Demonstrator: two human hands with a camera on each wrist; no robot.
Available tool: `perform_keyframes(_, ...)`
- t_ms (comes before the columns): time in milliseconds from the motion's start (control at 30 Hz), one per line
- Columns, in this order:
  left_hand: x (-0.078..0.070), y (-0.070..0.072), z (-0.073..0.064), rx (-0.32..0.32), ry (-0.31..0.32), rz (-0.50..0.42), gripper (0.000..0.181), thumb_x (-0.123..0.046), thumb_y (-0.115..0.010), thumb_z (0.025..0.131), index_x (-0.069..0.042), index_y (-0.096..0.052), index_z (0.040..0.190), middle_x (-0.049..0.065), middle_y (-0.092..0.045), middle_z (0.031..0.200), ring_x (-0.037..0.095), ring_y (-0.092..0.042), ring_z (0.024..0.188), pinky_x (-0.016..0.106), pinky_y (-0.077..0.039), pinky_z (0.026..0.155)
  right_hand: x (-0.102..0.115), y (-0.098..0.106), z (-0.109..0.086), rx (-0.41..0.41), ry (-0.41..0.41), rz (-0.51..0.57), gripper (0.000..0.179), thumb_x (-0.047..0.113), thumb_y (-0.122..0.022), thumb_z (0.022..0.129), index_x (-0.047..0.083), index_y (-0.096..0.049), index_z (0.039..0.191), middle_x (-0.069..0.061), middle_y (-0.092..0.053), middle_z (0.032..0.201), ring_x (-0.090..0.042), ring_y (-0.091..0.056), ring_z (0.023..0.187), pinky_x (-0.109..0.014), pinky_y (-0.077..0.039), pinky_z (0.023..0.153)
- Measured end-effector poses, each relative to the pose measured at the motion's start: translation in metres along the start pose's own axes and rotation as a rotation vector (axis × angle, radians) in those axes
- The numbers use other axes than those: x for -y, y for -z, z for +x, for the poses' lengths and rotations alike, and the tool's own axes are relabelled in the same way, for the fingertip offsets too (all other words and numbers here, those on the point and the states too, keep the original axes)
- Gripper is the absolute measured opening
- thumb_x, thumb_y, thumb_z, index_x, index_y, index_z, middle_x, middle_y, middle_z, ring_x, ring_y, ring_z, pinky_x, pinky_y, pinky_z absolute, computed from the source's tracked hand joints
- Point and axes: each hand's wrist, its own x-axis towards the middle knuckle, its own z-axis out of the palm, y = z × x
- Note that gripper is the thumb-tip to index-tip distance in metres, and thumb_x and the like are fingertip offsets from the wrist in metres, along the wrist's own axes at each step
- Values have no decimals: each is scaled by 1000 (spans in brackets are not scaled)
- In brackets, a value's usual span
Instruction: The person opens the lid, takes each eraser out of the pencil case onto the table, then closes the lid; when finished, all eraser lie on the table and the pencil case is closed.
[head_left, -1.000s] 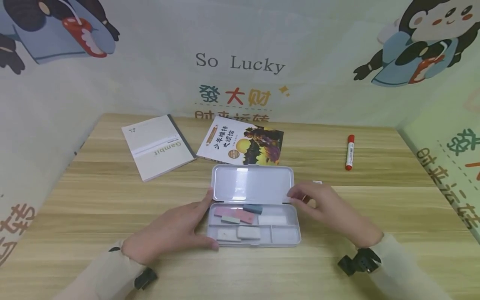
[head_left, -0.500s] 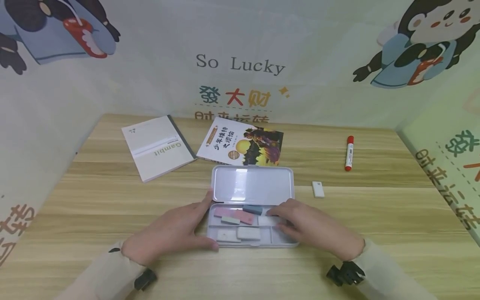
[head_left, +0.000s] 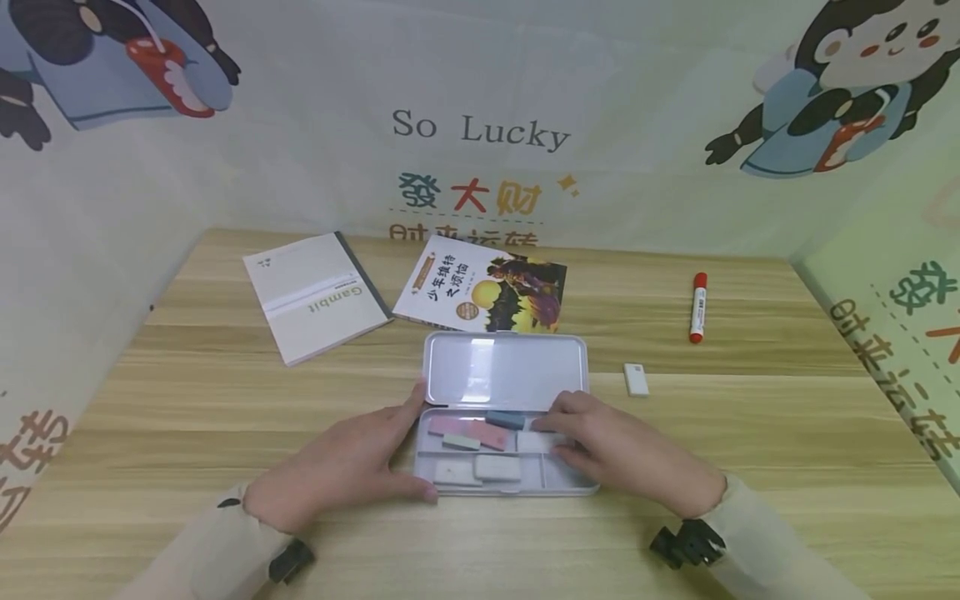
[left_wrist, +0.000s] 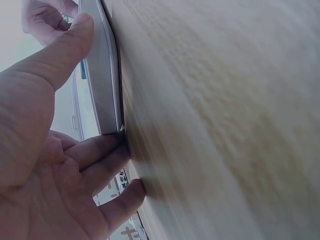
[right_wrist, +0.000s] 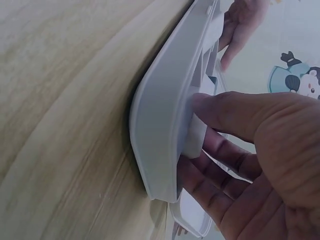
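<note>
A white pencil case (head_left: 504, 367) lies with its lid folded back, holding several erasers in its compartments. My left hand (head_left: 337, 467) holds its left end, thumb at the front corner and fingers at the back. My right hand (head_left: 630, 450) reaches in from the right and pinches a white eraser (right_wrist: 195, 137) in the back right compartment. Left of that eraser lie pink erasers (head_left: 491, 434), a pale green one (head_left: 461, 441) and a dark blue-green one (head_left: 506, 419). Two white erasers (head_left: 497, 467) occupy the front compartment.
Another white eraser (head_left: 636, 379) rests on the wooden table (head_left: 765, 433), right of the case. Beyond it lies a red-capped marker (head_left: 698, 308). A notebook (head_left: 315, 296) and a picture-covered book (head_left: 480, 283) lie behind the case, before a printed cloth backdrop (head_left: 645, 192).
My right hand has moved left from the lid's right corner into the case and onto the white eraser, uncovering the loose eraser on the table. The left hand has kept its place.
</note>
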Motion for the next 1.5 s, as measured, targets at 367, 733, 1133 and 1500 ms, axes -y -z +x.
perform_keyframes(367, -2, 1, -1, 2, 5, -22, 127, -65, -81, 79, -3, -13, 167, 22, -49, 160, 37, -55, 143, 53, -47, 119, 4, 5, 0, 9, 23, -8, 25, 10, -73, 97, 10, -75, 122, -4, -74, 113, -15, -68, 102, -34, -64, 90)
perform_keyframes(733, 0, -1, 1, 1, 9, -15, 128, -64, -82, 80, -2, -13, 167, 22, -49, 160, 36, -54, 145, 52, -47, 120, 4, 3, 0, 23, 67, -4, 36, 5, -66, 101, 18, -69, 134, 0, -75, 113, -10, -68, 101, -34, -63, 91)
perform_keyframes(1133, -1, 0, 0, -3, -2, -8, 128, -67, -80, 79, -1, -14, 167, 23, -48, 161, 39, -54, 144, 54, -47, 118, 5, 2, -3, -13, 107, -77, 44, 1, -66, 99, 24, -68, 137, 1, -70, 109, -5, -58, 87, -23, -59, 76)
perform_keyframes(1500, 0, 0, 0, -6, -14, 10, 128, -67, -80, 80, 0, -14, 167, 24, -48, 160, 39, -54, 144, 54, -47, 119, -3, 1, -12, -105, 60, -45, 44, -1, -67, 98, 16, -64, 138, 1, -72, 108, -4, -58, 83, -21, -57, 72)
